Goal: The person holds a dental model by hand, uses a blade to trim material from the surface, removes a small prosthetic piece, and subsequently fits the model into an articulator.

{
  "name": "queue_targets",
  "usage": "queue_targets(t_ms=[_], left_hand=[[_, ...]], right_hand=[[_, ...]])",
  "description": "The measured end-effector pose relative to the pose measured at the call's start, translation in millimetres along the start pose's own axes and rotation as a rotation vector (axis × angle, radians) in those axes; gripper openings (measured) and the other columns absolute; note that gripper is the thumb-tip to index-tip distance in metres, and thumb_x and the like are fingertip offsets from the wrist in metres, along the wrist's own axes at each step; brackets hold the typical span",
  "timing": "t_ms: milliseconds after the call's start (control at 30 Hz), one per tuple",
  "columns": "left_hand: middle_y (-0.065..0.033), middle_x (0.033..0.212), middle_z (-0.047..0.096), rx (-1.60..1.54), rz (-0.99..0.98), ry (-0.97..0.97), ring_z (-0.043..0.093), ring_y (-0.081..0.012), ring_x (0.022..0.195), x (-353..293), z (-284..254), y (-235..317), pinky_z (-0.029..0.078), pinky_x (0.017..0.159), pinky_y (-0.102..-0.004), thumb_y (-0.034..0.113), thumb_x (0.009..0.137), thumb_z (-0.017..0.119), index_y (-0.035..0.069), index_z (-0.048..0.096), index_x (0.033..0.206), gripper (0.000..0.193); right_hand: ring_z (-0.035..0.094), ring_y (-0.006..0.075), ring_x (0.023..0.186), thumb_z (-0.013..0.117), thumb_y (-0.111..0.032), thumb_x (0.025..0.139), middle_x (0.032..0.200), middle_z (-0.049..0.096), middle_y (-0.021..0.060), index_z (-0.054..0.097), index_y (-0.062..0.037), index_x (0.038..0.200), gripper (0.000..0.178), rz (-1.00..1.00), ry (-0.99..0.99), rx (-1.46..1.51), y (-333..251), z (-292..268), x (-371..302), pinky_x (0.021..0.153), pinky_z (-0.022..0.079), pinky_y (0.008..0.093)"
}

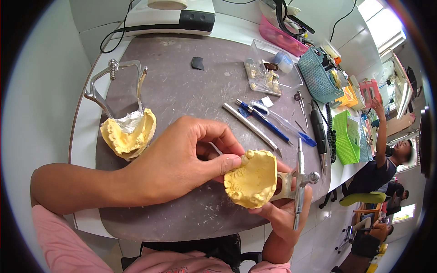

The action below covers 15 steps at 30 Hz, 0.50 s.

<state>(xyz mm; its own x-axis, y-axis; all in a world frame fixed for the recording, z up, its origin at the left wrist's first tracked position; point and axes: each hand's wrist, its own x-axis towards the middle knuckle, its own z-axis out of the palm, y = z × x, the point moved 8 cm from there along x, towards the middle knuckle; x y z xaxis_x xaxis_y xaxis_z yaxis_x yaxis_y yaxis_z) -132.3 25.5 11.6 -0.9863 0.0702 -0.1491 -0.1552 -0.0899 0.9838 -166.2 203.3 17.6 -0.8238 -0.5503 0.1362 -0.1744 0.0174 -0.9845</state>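
Observation:
A yellow plaster dental cast (252, 179) is held up over the table's front right part, its row of teeth toward the lower left. Behind it sits a metal articulator arm (299, 182) with a crossbar and round knob. My left hand (182, 159) grips the cast's left edge, thumb on the tooth side. My right hand (287, 218) holds cast and arm from below right; its other fingers are partly hidden. To the left, another yellow cast (129, 136) with white plaster rests on the table, attached to a metal articulator frame (93, 93).
Right of centre lie a silver knife-like tool (251, 128), a blue pen (268, 125) and a clear-and-blue brush (293, 127). Beyond are a clear box (260, 84), teal basket (314, 77), green basket (344, 141) and black handpiece (318, 129). Several people are at the right.

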Motion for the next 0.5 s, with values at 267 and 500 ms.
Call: queue_targets(t_ms=[267,500], left_hand=[[-0.0055,0.093,0.071,0.054,0.017,0.028,0.066,-0.0078,0.082,-5.4,-3.6,2.4,0.056,0.074,-0.023,0.01,0.093,0.072,-0.002,0.067,0.101,0.015],[-0.0058,0.094,0.072,0.022,0.006,0.011,0.066,-0.0071,0.084,-3.5,-3.3,3.0,0.055,0.077,-0.0225,0.012,0.093,0.073,-0.003,0.07,0.102,0.018]], right_hand=[[0.069,0.0112,0.087,0.092,-0.012,0.071,0.105,0.074,0.0077,0.057,0.0016,0.139,0.078,-0.008,-0.074,-0.074,1.8,0.4,0.0,0.078,0.055,0.025],[0.073,0.0221,0.096,0.091,-0.012,0.072,0.11,0.072,0.0175,0.051,0.0098,0.139,0.081,-0.102,-0.055,-0.028,-4.7,7.4,-0.3,0.083,0.059,0.0312]])
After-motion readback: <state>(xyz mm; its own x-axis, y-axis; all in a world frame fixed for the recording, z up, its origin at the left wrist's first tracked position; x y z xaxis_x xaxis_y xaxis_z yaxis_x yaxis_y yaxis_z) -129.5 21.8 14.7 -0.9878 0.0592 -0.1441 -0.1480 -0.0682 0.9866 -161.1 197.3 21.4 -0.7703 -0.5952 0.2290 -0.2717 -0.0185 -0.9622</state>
